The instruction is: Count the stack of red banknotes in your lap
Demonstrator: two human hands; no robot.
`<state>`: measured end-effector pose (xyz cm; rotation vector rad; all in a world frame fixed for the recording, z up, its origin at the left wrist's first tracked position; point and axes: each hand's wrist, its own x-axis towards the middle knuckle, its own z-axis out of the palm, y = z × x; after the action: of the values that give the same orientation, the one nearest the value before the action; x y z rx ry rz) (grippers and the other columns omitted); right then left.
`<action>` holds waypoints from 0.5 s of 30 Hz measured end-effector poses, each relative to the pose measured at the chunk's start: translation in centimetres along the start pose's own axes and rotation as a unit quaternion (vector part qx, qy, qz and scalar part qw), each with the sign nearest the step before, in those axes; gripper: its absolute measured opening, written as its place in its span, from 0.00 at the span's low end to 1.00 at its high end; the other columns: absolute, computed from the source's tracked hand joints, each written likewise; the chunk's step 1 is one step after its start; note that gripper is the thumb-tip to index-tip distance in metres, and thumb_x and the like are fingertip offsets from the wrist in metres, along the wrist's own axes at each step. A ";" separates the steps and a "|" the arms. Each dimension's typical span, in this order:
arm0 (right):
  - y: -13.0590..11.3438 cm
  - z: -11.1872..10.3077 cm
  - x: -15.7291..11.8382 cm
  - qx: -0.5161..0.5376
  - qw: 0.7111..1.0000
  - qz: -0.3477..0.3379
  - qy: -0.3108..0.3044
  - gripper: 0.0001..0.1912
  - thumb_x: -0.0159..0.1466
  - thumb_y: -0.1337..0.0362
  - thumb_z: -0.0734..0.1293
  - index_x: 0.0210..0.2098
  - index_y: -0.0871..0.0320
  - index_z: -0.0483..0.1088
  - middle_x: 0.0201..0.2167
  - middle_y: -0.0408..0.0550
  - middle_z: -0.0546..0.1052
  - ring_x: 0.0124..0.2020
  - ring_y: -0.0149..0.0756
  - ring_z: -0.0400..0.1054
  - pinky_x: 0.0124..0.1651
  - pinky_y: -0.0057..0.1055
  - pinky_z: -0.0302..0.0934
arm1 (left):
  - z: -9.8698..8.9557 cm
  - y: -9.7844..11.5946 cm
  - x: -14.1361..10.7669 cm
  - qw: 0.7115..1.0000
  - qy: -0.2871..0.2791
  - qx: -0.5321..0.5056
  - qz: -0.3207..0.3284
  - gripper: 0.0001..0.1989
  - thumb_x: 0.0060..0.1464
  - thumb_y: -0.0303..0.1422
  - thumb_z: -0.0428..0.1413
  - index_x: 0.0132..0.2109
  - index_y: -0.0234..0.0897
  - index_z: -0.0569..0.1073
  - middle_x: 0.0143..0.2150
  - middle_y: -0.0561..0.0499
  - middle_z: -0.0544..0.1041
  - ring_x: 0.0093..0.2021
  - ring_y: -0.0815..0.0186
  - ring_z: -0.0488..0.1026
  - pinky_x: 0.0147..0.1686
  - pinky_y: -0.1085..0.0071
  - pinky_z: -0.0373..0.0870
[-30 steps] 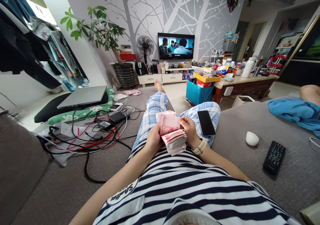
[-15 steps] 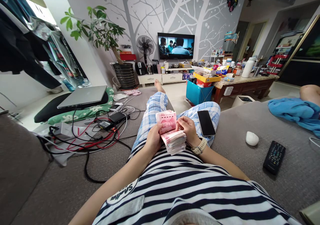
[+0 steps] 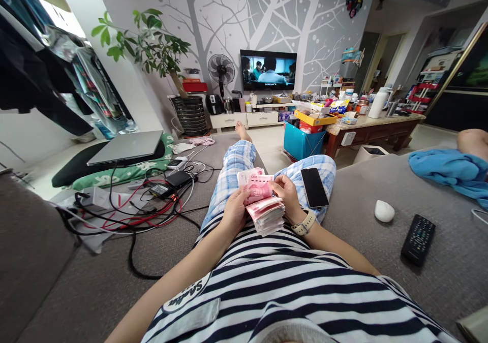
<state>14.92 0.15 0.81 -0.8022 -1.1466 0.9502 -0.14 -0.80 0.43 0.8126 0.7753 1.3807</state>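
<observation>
A thick, folded wad of pink banknotes is held above my lap. My left hand is closed around its left side, thumb on top. At the upper right, the fingers of my right hand pinch the edge of one pink banknote, which stands up from the wad with its portrait side toward me. Behind it, the tops of other upright notes show. A watch with a pale strap is on my right wrist. A dark-screened phone lies on my right thigh, beside that hand.
On the sofa to my right are a white mouse-shaped object, a black remote control and a blue cloth near another person's knee. Tangled cables and a closed laptop lie at left. A cluttered table stands ahead.
My right fingers have lifted the pinched note up from the wad, so it now stands slightly right of the notes behind it. My left hand stays around the wad.
</observation>
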 end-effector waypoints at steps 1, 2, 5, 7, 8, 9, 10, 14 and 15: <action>0.1 0.0 0.0 0.000 1.000 0.005 -0.002 0.18 0.54 0.50 0.73 0.26 0.55 0.64 0.21 0.37 0.64 0.24 0.30 0.56 0.28 0.29 0.51 | 0.0 0.0 0.0 1.000 -0.001 0.002 -0.002 0.15 0.38 0.36 0.68 0.35 0.36 0.77 0.33 0.49 0.82 0.31 0.62 0.78 0.37 0.66 0.74; 0.2 0.0 0.0 0.001 1.000 0.010 -0.007 0.18 0.54 0.50 0.72 0.26 0.55 0.64 0.21 0.37 0.64 0.24 0.30 0.56 0.28 0.29 0.51 | 0.0 0.1 -0.1 1.000 -0.002 0.004 -0.005 0.15 0.38 0.36 0.68 0.35 0.36 0.77 0.31 0.50 0.81 0.30 0.62 0.77 0.35 0.66 0.74; 0.5 -0.1 0.0 0.003 0.999 0.024 -0.032 0.17 0.56 0.50 0.71 0.25 0.55 0.65 0.22 0.38 0.64 0.25 0.30 0.55 0.29 0.30 0.52 | 0.1 0.1 -0.2 1.000 -0.008 0.008 -0.015 0.14 0.38 0.35 0.68 0.34 0.36 0.77 0.28 0.50 0.80 0.27 0.63 0.76 0.32 0.66 0.73; 0.6 -0.1 0.0 0.004 0.999 0.030 -0.043 0.17 0.57 0.50 0.70 0.25 0.56 0.67 0.22 0.40 0.65 0.26 0.31 0.55 0.29 0.30 0.52 | 0.0 0.1 -0.2 1.000 -0.009 0.007 -0.013 0.14 0.38 0.34 0.68 0.35 0.36 0.78 0.29 0.50 0.81 0.28 0.63 0.76 0.32 0.66 0.73; 0.7 -0.2 0.0 0.003 0.999 0.032 -0.044 0.17 0.57 0.50 0.70 0.25 0.56 0.68 0.23 0.40 0.66 0.26 0.32 0.55 0.29 0.30 0.52 | 0.0 0.1 -0.2 1.000 -0.009 0.007 -0.012 0.15 0.38 0.34 0.68 0.35 0.36 0.78 0.29 0.49 0.81 0.28 0.63 0.76 0.33 0.66 0.74; 0.8 -0.2 0.0 0.002 0.999 0.032 -0.043 0.16 0.56 0.50 0.70 0.25 0.56 0.68 0.23 0.40 0.66 0.26 0.32 0.55 0.29 0.30 0.52 | 0.0 0.0 -0.2 1.000 -0.009 0.008 -0.011 0.15 0.38 0.34 0.68 0.36 0.35 0.78 0.30 0.49 0.81 0.29 0.62 0.77 0.34 0.66 0.74; 0.9 -0.2 0.0 0.001 0.999 0.032 -0.041 0.16 0.56 0.50 0.70 0.25 0.56 0.68 0.22 0.41 0.66 0.26 0.32 0.54 0.29 0.30 0.51 | -0.1 0.0 -0.2 1.000 -0.009 0.008 -0.010 0.15 0.38 0.34 0.68 0.36 0.35 0.78 0.30 0.49 0.81 0.29 0.62 0.77 0.35 0.65 0.74; 1.2 -0.3 0.1 0.000 0.999 0.024 -0.035 0.17 0.58 0.50 0.69 0.23 0.56 0.67 0.22 0.40 0.65 0.26 0.31 0.53 0.28 0.30 0.50 | -0.3 -0.3 0.1 1.000 0.003 0.009 0.007 0.15 0.40 0.36 0.67 0.37 0.34 0.79 0.33 0.47 0.82 0.34 0.60 0.78 0.40 0.64 0.74; 1.3 -0.4 0.1 0.000 0.999 0.021 -0.035 0.18 0.58 0.49 0.69 0.23 0.56 0.66 0.23 0.41 0.65 0.26 0.31 0.53 0.28 0.30 0.50 | -0.3 -0.3 0.2 1.000 0.009 0.010 0.016 0.15 0.40 0.37 0.67 0.36 0.34 0.79 0.34 0.47 0.82 0.35 0.60 0.78 0.41 0.64 0.74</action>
<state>15.04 0.76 -0.35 -0.8011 -1.1949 1.0206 -0.25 -0.57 0.00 0.8311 0.7941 1.4134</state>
